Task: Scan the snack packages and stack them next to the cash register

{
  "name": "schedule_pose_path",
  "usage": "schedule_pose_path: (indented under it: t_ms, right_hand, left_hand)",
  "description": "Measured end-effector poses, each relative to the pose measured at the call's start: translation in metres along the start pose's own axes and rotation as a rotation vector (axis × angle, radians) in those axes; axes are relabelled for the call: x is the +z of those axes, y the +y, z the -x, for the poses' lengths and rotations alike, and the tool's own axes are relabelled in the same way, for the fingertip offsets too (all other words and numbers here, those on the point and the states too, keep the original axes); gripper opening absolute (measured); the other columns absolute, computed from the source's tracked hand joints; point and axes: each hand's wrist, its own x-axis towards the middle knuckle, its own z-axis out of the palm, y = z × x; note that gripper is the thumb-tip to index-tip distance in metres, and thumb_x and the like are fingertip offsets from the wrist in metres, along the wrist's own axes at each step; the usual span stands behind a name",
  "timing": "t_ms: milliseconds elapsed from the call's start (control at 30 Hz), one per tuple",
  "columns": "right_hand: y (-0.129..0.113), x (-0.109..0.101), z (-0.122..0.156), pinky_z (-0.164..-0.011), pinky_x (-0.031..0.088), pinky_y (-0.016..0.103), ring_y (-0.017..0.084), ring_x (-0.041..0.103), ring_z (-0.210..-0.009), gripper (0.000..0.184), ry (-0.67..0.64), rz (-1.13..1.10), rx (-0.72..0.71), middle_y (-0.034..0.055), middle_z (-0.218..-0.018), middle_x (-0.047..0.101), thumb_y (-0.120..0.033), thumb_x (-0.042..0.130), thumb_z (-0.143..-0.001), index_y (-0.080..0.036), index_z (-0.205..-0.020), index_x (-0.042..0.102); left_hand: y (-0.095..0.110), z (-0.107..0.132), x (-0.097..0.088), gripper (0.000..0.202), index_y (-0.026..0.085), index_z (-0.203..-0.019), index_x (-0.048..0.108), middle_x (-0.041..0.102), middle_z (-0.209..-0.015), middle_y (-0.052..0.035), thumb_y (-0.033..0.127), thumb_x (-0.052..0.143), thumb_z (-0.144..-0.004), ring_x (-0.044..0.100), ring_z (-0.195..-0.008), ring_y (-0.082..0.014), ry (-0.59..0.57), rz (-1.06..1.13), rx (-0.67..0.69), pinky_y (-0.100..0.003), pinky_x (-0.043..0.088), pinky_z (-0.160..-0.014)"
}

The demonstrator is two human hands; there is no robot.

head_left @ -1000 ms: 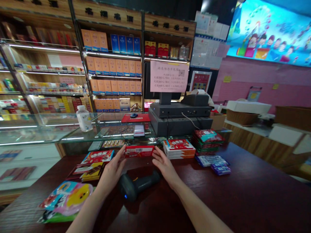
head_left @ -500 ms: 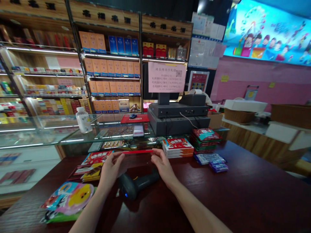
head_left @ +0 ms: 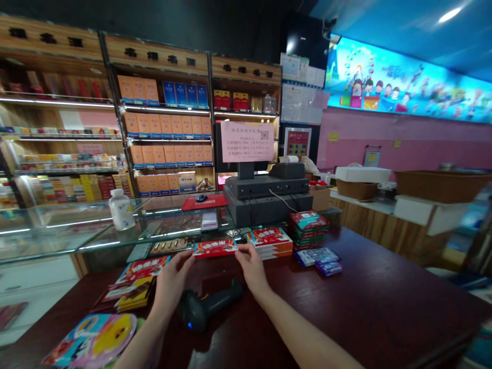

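Observation:
Both my hands hold a flat red snack box [head_left: 215,248] above the dark wooden counter [head_left: 376,302], its printed face turned up. My left hand [head_left: 172,281] pinches the box's left end and my right hand [head_left: 250,264] pinches its right end. A black barcode scanner [head_left: 205,305] lies on the counter just under my hands. A stack of matching red boxes [head_left: 269,241] sits right beside my right hand. More red and brown packs [head_left: 135,279] lie to the left of my left hand.
A stack of red-green packs [head_left: 308,226] and small blue packs [head_left: 320,260] lie to the right. A colourful toy pack [head_left: 90,341] rests at front left. Behind are a till with monitor [head_left: 265,197], a glass case with a bottle [head_left: 121,209], and stocked shelves [head_left: 169,138].
The red box has tipped from standing with its barcode side towards me, through edge-on, to lying flat face up. The view has swung up and to the right.

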Motion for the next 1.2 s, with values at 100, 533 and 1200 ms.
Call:
schedule_pose_path:
  t_ms: [100,533,1200]
  right_hand:
    - [-0.004,-0.005,-0.005,-0.081,0.055,0.036,0.025,0.070,-0.084,0.023,0.002,0.003,-0.024,0.0048,-0.087,0.073,-0.041,0.067,-0.076,-0.021,-0.087,0.065]
    - [-0.013,-0.070,-0.024,-0.085,0.053,0.040,0.028,0.069,-0.093,0.023,0.068,0.120,-0.127,0.0082,-0.095,0.075,-0.044,0.065,-0.079,-0.021,-0.084,0.068]
    - [0.020,-0.166,-0.057,-0.095,0.051,0.042,0.027,0.069,-0.102,0.022,0.212,0.413,-0.131,0.0086,-0.102,0.076,-0.025,0.057,-0.078,-0.021,-0.096,0.070]
  left_hand:
    - [0.007,-0.003,0.002,0.045,0.023,-0.103,0.071,0.078,-0.103,-0.0054,0.057,0.056,-0.076,0.071,-0.101,-0.0278,-0.023,-0.003,0.027,-0.041,0.052,-0.092]
    - [0.045,-0.001,0.044,0.035,0.024,-0.106,0.065,0.069,-0.129,-0.0066,0.047,0.053,-0.082,0.063,-0.120,-0.0254,-0.233,-0.034,0.213,-0.043,0.046,-0.106]
    - [0.078,-0.005,0.155,0.033,0.020,-0.116,0.059,0.069,-0.122,-0.0083,0.022,0.057,-0.084,0.063,-0.117,-0.0205,-0.510,-0.150,0.218,-0.032,0.044,-0.102]
